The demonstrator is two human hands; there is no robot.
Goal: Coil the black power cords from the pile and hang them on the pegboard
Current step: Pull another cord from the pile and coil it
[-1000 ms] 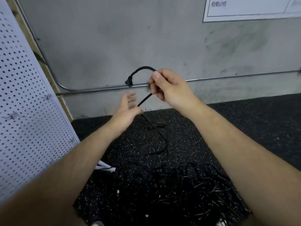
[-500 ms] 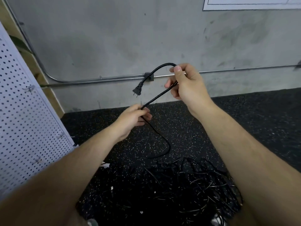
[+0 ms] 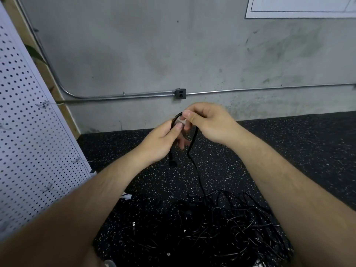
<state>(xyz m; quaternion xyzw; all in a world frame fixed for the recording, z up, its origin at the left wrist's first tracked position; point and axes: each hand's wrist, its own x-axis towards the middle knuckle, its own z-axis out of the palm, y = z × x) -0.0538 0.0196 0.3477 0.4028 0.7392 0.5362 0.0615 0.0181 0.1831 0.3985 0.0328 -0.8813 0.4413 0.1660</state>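
Two hands meet above a speckled floor (image 3: pixel 289 151), the left hand (image 3: pixel 163 140) and right hand (image 3: pixel 211 124) each pinching one black power cord (image 3: pixel 193 138) bent into a small arch. Its plug (image 3: pixel 172 162) dangles under the left hand; its length trails into the tangled pile (image 3: pixel 221 226). White pegboard (image 3: pixel 28 143) stands left.

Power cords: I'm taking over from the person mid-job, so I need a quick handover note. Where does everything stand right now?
Left hand: pinches the cord just below its bend, on the plug side; the plug hangs under it.
Right hand: pinches the top of the same bend.
The cord's long end runs down to the pile on the floor. The pegboard stands at the left; no cord hangs on the part in view.
Done: first bend started.
Left: coil this cord, hang it, then the rest of the pile.
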